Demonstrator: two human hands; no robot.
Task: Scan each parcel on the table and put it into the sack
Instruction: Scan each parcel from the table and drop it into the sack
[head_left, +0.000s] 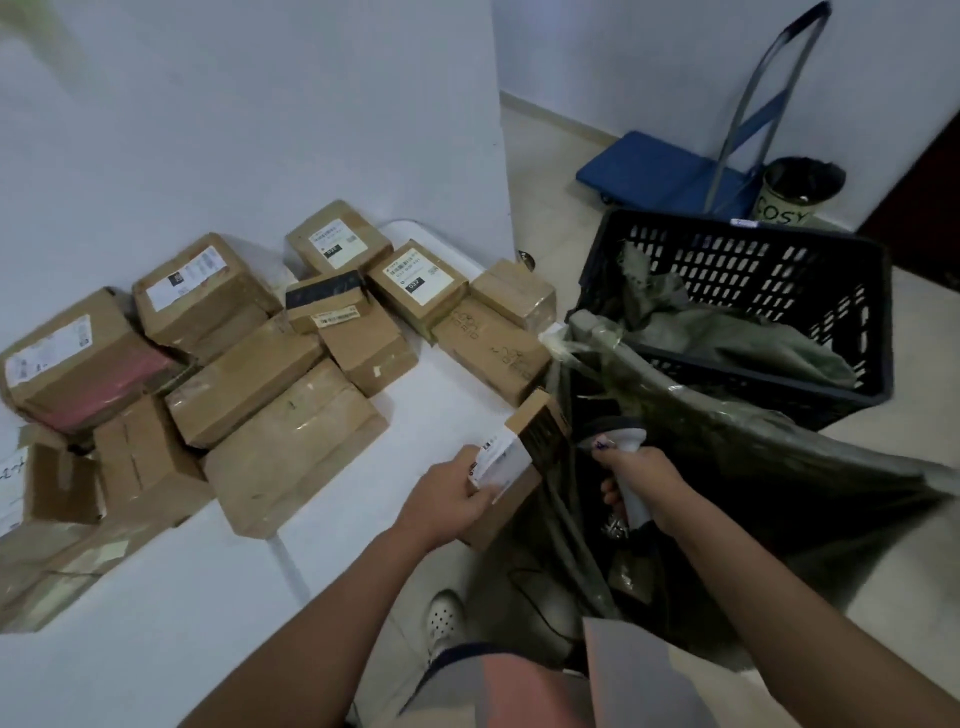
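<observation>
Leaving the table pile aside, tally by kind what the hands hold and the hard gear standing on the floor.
parcel, held by the left hand: 1
scanner, held by the right hand: 1
black crate: 1
blue trolley: 1
bin: 1
Total: 5

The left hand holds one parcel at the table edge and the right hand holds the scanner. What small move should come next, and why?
Probably tilt the scanner in the right hand toward the white label on the parcel that the left hand grips. The scanner head sits just beside that parcel, which hangs over the open sack, so it likely drops in after the scan. Many parcels still lie on the table.
</observation>
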